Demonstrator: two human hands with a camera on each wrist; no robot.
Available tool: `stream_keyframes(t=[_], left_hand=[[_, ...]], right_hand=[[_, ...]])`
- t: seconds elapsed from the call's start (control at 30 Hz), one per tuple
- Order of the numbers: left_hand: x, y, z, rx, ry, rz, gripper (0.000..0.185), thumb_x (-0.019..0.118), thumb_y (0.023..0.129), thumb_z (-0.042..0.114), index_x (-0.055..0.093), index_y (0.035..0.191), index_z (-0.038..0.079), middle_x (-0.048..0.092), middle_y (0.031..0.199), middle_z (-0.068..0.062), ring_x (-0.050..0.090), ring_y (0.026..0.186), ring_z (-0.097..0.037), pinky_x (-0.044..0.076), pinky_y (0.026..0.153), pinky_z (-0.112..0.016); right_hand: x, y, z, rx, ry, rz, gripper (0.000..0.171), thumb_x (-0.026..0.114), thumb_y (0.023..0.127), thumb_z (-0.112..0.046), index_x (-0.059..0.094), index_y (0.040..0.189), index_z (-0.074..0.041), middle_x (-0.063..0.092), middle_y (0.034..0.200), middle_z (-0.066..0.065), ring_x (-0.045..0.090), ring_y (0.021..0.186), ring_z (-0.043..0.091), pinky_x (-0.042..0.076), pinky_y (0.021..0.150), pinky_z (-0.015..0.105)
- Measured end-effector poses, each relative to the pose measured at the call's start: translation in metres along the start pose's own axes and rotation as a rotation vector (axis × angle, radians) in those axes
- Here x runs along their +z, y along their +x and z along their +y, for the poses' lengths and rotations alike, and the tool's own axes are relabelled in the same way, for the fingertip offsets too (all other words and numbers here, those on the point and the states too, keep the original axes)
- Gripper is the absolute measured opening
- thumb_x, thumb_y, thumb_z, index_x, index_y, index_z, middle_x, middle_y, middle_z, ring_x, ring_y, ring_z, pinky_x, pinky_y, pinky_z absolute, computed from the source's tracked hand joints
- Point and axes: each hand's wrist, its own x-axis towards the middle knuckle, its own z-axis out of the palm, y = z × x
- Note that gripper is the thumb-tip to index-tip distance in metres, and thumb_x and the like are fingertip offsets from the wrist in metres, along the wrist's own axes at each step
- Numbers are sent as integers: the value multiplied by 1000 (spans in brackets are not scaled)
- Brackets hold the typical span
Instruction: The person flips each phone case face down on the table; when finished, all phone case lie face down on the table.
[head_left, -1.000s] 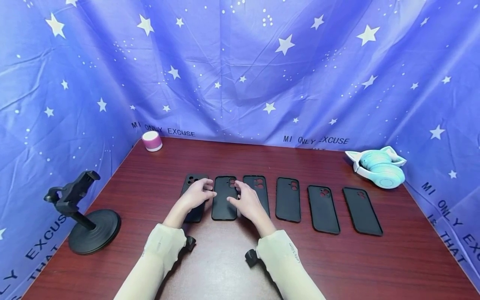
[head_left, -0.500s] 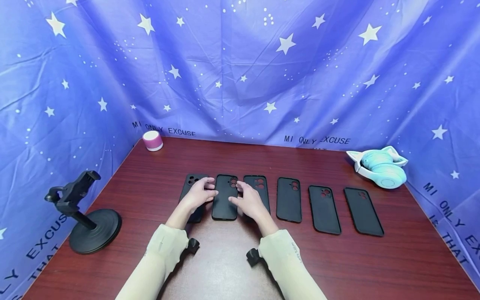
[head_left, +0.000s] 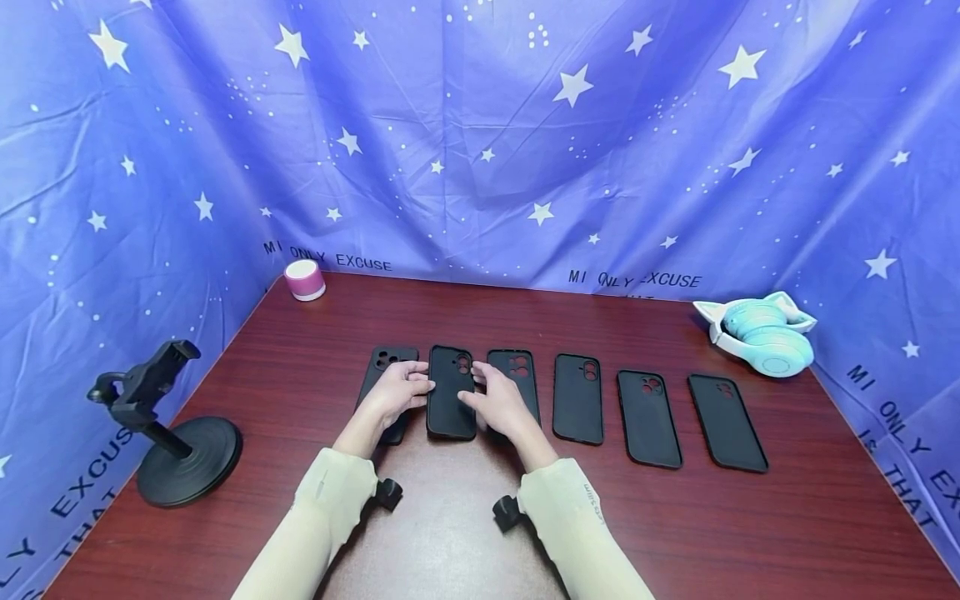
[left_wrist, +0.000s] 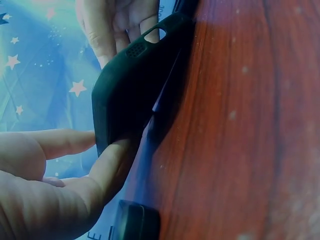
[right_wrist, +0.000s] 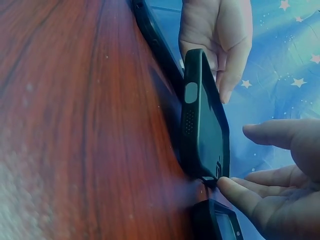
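Black, matte and rubbery-looking, the second phone case [head_left: 451, 393] from the left is up off the wooden table [head_left: 450, 542], pinched at its edges between both hands. Writing first: the blue starry backdrop [head_left: 480, 125] carries "MI ONLY EXCUSE" in dark letters along its lower edge, once behind the row at left, again at right, and "EXCUSE" and "THAT" run down the side drapes. On the case itself I can read no brand.

Left hand [head_left: 395, 393] has its fingertips curled onto the case's left edge; the left wrist view shows one finger [left_wrist: 107, 167] pressing under the near corner, the case tilted clear of the wood. Right hand [head_left: 498, 402] meets the right edge; the right wrist view shows a fingertip [right_wrist: 235, 192] on the bottom corner by the port cut-out, the other fingers loosely extended. So both hands grip that one case.

Look at it: oval camera opening near the top, small speaker holes and a slot at the bottom edge, hollow side facing up.

It sits in a row of six black cases: the leftmost case [head_left: 386, 367] partly under the left hand, the third case [head_left: 517, 375] just beside the right hand, then three more cases [head_left: 649, 417] well apart to the right.

Around: a pink-and-white speaker [head_left: 304, 280], black phone stand [head_left: 176, 442], mint cat-ear headphones [head_left: 761, 337].
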Motion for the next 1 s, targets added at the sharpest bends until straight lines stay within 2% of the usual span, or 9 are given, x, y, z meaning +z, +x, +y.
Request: stream_keyframes(t=[0.17, 0.33, 0.5, 0.6, 0.7, 0.8, 1.0], left_hand=[[-4, 2, -3, 5, -27, -10, 52, 44, 97, -5, 27, 145, -14, 42, 141, -34, 53, 120, -26, 49, 102, -42], [-7, 2, -1, 18, -37, 3, 53, 45, 97, 0, 27, 147, -11, 44, 142, -32, 51, 124, -26, 52, 99, -36], [-10, 2, 0, 48, -40, 7, 52, 46, 99, 4, 29, 147, -9, 44, 143, -30, 47, 131, -31, 52, 98, -36], [-11, 2, 1, 61, -52, -2, 48, 45, 99, 5, 34, 144, -9, 47, 141, -30, 52, 127, -30, 54, 95, -37], [-11, 2, 0, 79, -50, -13, 44, 45, 100, 4, 39, 141, -10, 52, 136, -29, 62, 114, -22, 56, 92, -36], [-11, 2, 0, 101, -33, -30, 42, 44, 100, 4, 41, 139, -11, 55, 132, -29, 64, 104, -14, 56, 90, -35], [-12, -2, 2, 159, -29, -77, 41, 46, 100, 8, 45, 136, -11, 59, 127, -29, 64, 105, -16, 56, 90, -37]], right_hand=[[1, 0, -1, 6, 30, -6, 60, 66, 92, -19, 43, 144, -2, 55, 139, 16, 57, 125, 28, 48, 103, 41], [1, 0, -2, -1, 11, 11, 57, 66, 91, -19, 46, 142, -1, 57, 137, 16, 57, 125, 28, 46, 105, 42], [5, -1, -2, -16, 0, 15, 55, 65, 92, -19, 48, 140, -1, 59, 134, 16, 58, 124, 28, 48, 104, 41], [7, -1, -3, -34, 8, 9, 53, 64, 92, -18, 48, 139, 1, 59, 134, 18, 59, 123, 28, 50, 101, 39], [9, -1, -3, -44, 20, 3, 52, 63, 93, -17, 48, 139, 1, 58, 135, 18, 59, 123, 29, 51, 100, 38], [10, -2, -3, -39, 17, 4, 50, 62, 94, -18, 49, 139, 0, 59, 135, 16, 60, 121, 29, 51, 100, 40], [12, -2, -4, -40, -5, 22, 47, 60, 95, -22, 53, 136, -1, 62, 131, 14, 62, 118, 28, 49, 100, 44]])
